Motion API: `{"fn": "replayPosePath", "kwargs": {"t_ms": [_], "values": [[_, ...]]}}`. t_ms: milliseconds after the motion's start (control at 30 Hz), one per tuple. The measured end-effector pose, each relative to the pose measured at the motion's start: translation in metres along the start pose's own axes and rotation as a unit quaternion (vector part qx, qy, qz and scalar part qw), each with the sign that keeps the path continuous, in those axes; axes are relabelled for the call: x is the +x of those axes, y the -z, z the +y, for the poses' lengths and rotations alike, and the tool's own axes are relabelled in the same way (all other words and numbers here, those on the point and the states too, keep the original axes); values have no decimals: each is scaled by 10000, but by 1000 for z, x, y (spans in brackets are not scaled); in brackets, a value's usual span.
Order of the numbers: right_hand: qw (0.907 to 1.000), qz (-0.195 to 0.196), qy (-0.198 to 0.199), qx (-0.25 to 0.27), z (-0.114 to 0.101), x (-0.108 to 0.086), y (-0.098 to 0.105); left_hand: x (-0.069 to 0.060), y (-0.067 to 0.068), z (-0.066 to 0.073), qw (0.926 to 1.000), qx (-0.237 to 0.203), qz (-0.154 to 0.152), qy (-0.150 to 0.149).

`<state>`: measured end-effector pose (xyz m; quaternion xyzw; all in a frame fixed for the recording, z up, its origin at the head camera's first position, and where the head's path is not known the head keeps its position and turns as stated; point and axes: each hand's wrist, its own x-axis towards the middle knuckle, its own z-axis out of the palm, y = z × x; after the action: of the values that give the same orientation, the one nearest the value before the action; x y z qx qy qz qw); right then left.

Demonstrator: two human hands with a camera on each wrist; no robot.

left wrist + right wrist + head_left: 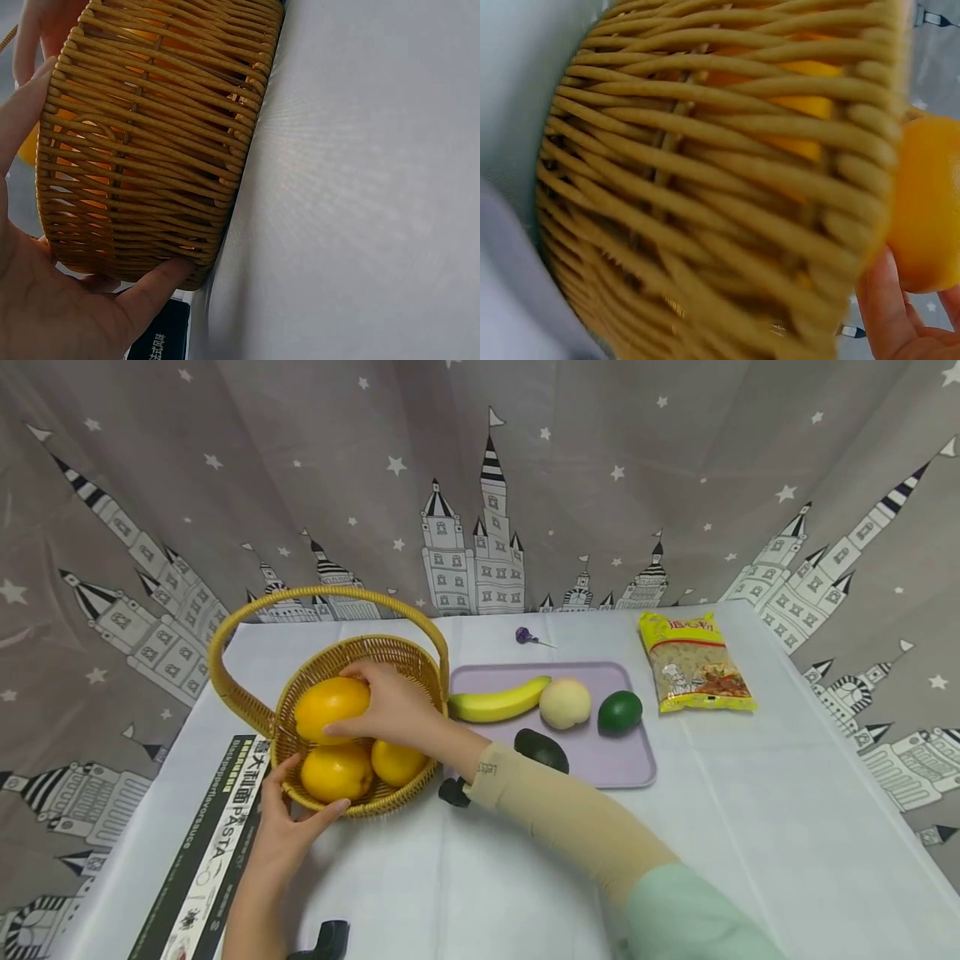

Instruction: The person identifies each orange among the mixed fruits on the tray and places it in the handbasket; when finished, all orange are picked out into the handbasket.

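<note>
A wicker basket [390,647] with a tall arched handle stands at the left of the table. Inside it, two orange-yellow fruits [336,773] lie low, and my right hand [392,708] grips another orange-yellow fruit [330,703] above them, near the left inner wall. Thumb and fingers span this upper fruit; in the right wrist view it shows beyond the basket rim. My left hand [281,835] holds the near left side of the basket, its thumb and fingers spread round rim and wall. In the left wrist view a fingertip presses low on the weave.
Right of the basket, a lilac tray [585,777] bears a banana [501,700], a pale round fruit [565,702], a green avocado-like fruit [620,712] and a dark one [542,750]. Behind it lies a purple lollipop [525,635]. A yellow food packet [696,664] and a long pasta box [202,868] flank these.
</note>
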<state>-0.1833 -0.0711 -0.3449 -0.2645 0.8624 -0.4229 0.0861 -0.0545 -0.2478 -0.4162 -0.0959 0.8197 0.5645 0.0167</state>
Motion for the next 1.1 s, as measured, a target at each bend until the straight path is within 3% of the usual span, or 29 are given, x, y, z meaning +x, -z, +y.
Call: {"fn": "replayPosePath", "kwargs": {"t_ms": [267,500,800,1100], "values": [[9968,129,-31,-784,1,8,-21,1,-1,1,10000,3,24,-60],[9925,62,165,-1206,-1,11,-26,0,0,0,10000,48,59,59],[9954,91,367,-882,6,7,-24,-1,0,1,10000,47,52,16],[9952,93,363,-899,12,4,-20,0,0,-2,10000,40,43,8]]}}
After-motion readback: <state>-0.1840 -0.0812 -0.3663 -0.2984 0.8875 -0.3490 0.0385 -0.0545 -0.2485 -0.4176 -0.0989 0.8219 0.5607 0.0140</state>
